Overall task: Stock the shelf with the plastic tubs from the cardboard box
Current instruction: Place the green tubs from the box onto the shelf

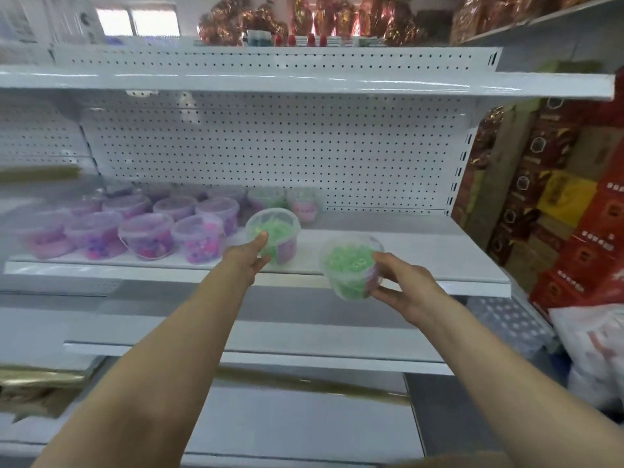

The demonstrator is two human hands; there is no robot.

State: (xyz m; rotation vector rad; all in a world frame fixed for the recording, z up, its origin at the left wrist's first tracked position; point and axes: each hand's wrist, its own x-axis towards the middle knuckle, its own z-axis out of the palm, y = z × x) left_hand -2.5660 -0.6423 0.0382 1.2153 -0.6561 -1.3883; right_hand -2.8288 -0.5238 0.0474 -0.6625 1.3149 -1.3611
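Observation:
My left hand (251, 256) grips a clear plastic tub with green filling (275, 231) that stands on the white shelf (405, 261), just right of the rows of tubs. My right hand (401, 285) holds a second green-filled tub (351, 265) in the air at the shelf's front edge, tilted toward me. Several pink and purple tubs (148, 231) fill the left part of the shelf, and two more tubs (287, 199) stand at the back. The cardboard box is out of view.
A white pegboard back wall (270, 146) rises behind the shelf, with another shelf (304, 82) above. Red and yellow boxed goods (557, 204) are stacked at the right. A white plastic bag (597, 349) lies at the lower right. A lower shelf edge (270, 352) juts out below.

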